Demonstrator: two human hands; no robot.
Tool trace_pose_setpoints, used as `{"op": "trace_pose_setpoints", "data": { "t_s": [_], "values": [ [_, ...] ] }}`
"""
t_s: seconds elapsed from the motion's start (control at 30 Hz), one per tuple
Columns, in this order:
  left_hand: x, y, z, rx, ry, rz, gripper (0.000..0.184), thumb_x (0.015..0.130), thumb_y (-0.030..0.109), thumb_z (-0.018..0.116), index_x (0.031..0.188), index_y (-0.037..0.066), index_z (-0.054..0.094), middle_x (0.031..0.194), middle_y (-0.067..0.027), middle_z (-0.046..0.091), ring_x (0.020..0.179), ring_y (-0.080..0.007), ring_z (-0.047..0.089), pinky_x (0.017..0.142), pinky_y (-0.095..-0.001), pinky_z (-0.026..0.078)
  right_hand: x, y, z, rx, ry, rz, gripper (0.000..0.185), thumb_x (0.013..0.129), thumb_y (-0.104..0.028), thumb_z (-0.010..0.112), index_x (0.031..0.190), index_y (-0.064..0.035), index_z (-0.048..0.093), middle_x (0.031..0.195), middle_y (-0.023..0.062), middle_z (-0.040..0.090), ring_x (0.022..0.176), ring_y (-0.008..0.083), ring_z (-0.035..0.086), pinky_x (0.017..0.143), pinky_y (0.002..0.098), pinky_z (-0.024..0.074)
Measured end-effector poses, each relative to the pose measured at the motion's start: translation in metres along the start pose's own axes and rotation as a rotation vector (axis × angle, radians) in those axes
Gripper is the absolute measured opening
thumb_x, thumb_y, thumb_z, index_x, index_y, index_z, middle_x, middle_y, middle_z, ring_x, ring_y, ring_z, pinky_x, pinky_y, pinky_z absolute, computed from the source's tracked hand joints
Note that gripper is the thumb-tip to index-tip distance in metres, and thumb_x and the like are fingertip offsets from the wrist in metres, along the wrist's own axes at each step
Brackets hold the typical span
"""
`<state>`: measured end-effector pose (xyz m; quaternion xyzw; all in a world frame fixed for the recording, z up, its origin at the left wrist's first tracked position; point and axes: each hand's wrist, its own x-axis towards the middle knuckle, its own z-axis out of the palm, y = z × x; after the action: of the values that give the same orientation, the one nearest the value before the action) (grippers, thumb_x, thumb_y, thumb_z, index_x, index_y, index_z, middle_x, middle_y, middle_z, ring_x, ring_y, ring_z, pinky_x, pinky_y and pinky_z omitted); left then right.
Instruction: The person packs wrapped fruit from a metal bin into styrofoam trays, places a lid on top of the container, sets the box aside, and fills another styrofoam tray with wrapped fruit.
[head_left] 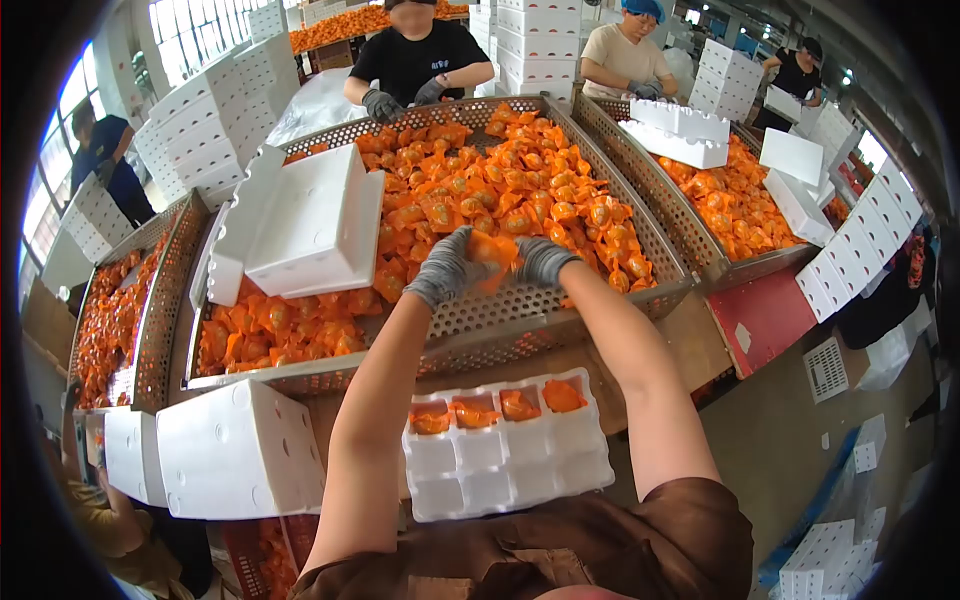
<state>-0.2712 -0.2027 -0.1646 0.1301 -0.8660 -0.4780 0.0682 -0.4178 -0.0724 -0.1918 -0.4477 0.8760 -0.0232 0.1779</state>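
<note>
Both my hands wear grey gloves and meet over the near side of a perforated metal tray [470, 345]. A round piece in crinkled orange wrapping [491, 258] is between them. My left hand [447, 268] is closed around its left side, and the fingers of my right hand [543, 263] pinch the wrapping on the right. Many similar orange-wrapped pieces [530, 185] lie heaped in the tray. Nearer to me is a white foam box with square compartments [508, 450]; its far row holds several orange-wrapped pieces, while its near row shows bare white foam.
White foam lids [310, 225] lie on the tray's left side. Closed foam boxes [238, 450] stand at lower left. More filled trays [735, 200] flank mine. Across stand two people, one in a black shirt [420, 60], one in a blue cap [625, 55]. Stacked boxes [537, 45] rise behind.
</note>
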Motion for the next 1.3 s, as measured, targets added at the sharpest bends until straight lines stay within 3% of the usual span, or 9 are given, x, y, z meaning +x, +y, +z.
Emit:
{"op": "trace_pose_setpoints", "data": {
  "t_s": [0.1, 0.2, 0.27, 0.33, 0.53, 0.57, 0.67, 0.97, 1.3],
  "values": [
    [-0.052, -0.013, 0.004, -0.707, 0.054, 0.303, 0.048, 0.077, 0.010, 0.072, 0.119, 0.003, 0.050, 0.110, -0.0054, 0.059, 0.102, -0.0148, 0.056, 0.089, -0.0294, 0.046, -0.024, 0.028, 0.023, 0.919, 0.561, -0.535, 0.039, 0.082, -0.022, 0.060, 0.115, -0.0013, 0.054, 0.105, 0.0109, 0.061, 0.096, 0.0233, 0.058, 0.086, 0.0323, 0.0464],
    [-0.133, 0.000, -0.002, -0.902, 0.130, 0.310, 0.045, 0.077, 0.005, 0.071, 0.117, 0.002, 0.051, 0.108, -0.0047, 0.059, 0.102, -0.0143, 0.055, 0.090, -0.0298, 0.046, -0.094, 0.007, 0.029, 1.804, 0.298, -0.208, 0.025, 0.080, -0.021, 0.060, 0.099, -0.0052, 0.059, 0.094, 0.0082, 0.062, 0.088, 0.0194, 0.061, 0.079, 0.0322, 0.0513],
    [-0.174, -0.012, -0.004, -0.809, 0.155, 0.226, 0.050, 0.077, 0.007, 0.072, 0.120, 0.001, 0.048, 0.111, -0.0050, 0.057, 0.104, -0.0141, 0.054, 0.091, -0.0295, 0.045, -0.138, -0.018, 0.041, 2.164, 0.157, -0.094, 0.033, 0.080, -0.022, 0.062, 0.107, -0.0049, 0.056, 0.098, 0.0098, 0.062, 0.088, 0.0239, 0.063, 0.074, 0.0381, 0.0553],
    [-0.206, -0.044, 0.001, -0.750, 0.118, 0.220, 0.058, 0.075, 0.010, 0.074, 0.124, 0.001, 0.044, 0.115, -0.0054, 0.053, 0.106, -0.0149, 0.052, 0.092, -0.0292, 0.045, -0.184, -0.042, 0.053, 2.146, 0.040, -0.067, 0.034, 0.080, -0.020, 0.063, 0.109, -0.0059, 0.055, 0.101, 0.0100, 0.061, 0.089, 0.0237, 0.063, 0.074, 0.0386, 0.0555],
    [-0.272, -0.055, 0.000, 0.087, 0.022, 0.141, 0.055, 0.065, 0.005, 0.076, 0.116, 0.009, 0.056, 0.103, -0.0066, 0.061, 0.096, -0.0201, 0.059, 0.086, -0.0322, 0.048, -0.233, -0.089, 0.113, 0.850, 0.254, -0.279, 0.046, 0.077, -0.023, 0.070, 0.113, -0.0004, 0.052, 0.098, 0.0098, 0.059, 0.089, 0.0183, 0.058, 0.080, 0.0292, 0.0479],
    [-0.274, -0.051, 0.004, 0.239, 0.007, 0.171, 0.055, 0.063, 0.005, 0.076, 0.114, 0.010, 0.057, 0.101, -0.0074, 0.062, 0.092, -0.0226, 0.060, 0.084, -0.0333, 0.048, -0.236, -0.102, 0.125, 0.964, 0.260, -0.291, 0.046, 0.076, -0.024, 0.069, 0.111, 0.0007, 0.053, 0.097, 0.0139, 0.060, 0.089, 0.0239, 0.060, 0.079, 0.0346, 0.0481],
    [-0.273, -0.045, 0.018, 0.554, 0.002, 0.228, 0.055, 0.058, 0.011, 0.077, 0.110, 0.016, 0.061, 0.097, -0.0073, 0.063, 0.086, -0.0298, 0.059, 0.080, -0.0390, 0.047, -0.245, -0.128, 0.121, 0.387, 0.187, -0.187, 0.047, 0.073, -0.025, 0.068, 0.110, 0.0009, 0.054, 0.099, 0.0182, 0.061, 0.092, 0.0306, 0.059, 0.082, 0.0393, 0.0470],
    [-0.256, -0.021, 0.023, 0.915, -0.283, 0.056, 0.035, 0.072, 0.020, 0.068, 0.108, 0.020, 0.064, 0.096, -0.0056, 0.064, 0.091, -0.0256, 0.060, 0.081, -0.0388, 0.045, -0.232, -0.156, 0.121, 0.142, 0.064, -0.168, 0.028, 0.078, -0.024, 0.060, 0.097, -0.0040, 0.063, 0.095, 0.0215, 0.060, 0.086, 0.0347, 0.061, 0.077, 0.0439, 0.0494],
    [-0.265, -0.043, 0.021, 0.774, -0.164, 0.227, 0.036, 0.072, 0.014, 0.066, 0.107, 0.019, 0.064, 0.096, -0.0090, 0.061, 0.091, -0.0287, 0.058, 0.080, -0.0401, 0.046, -0.218, -0.159, 0.126, 0.079, 0.014, -0.133, 0.032, 0.083, -0.032, 0.052, 0.093, -0.0020, 0.060, 0.083, 0.0200, 0.064, 0.079, 0.0339, 0.063, 0.072, 0.0434, 0.0507]
  ]
}}
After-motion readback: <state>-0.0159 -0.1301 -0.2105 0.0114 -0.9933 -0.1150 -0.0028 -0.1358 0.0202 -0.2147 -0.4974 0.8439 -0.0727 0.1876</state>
